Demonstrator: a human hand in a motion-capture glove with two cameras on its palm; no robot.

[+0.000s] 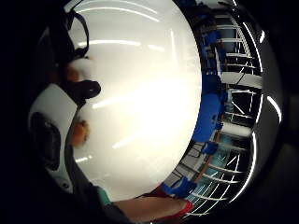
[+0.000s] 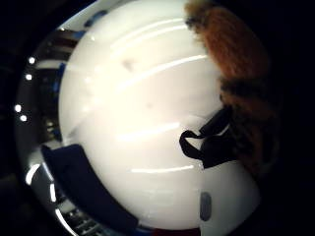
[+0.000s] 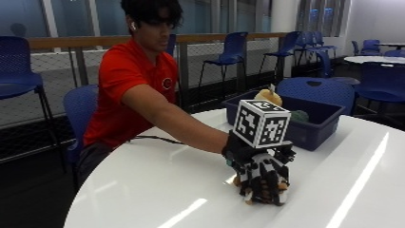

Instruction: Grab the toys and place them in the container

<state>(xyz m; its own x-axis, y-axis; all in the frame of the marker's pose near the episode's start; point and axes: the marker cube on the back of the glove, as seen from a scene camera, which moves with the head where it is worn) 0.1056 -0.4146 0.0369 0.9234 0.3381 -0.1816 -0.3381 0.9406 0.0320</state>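
Note:
In the outside view my gloved right hand (image 3: 261, 176) is down on the white table (image 3: 152, 190), its fingers curled over a brown plush toy (image 3: 279, 186) that peeks out beneath them. The thumb side palm view shows the toy's brown fur (image 2: 231, 59) close to the palm, above the white tabletop (image 2: 138, 123). The blue container (image 3: 319, 133) stands behind the hand, toward the far edge of the table. A yellow toy (image 3: 268, 97) and a green toy (image 3: 299, 115) lie in it.
Blue chairs (image 3: 316, 90) stand behind the container and along the railing. The person in a red shirt (image 3: 126, 90) sits at the table's far left side. The other hand does not show.

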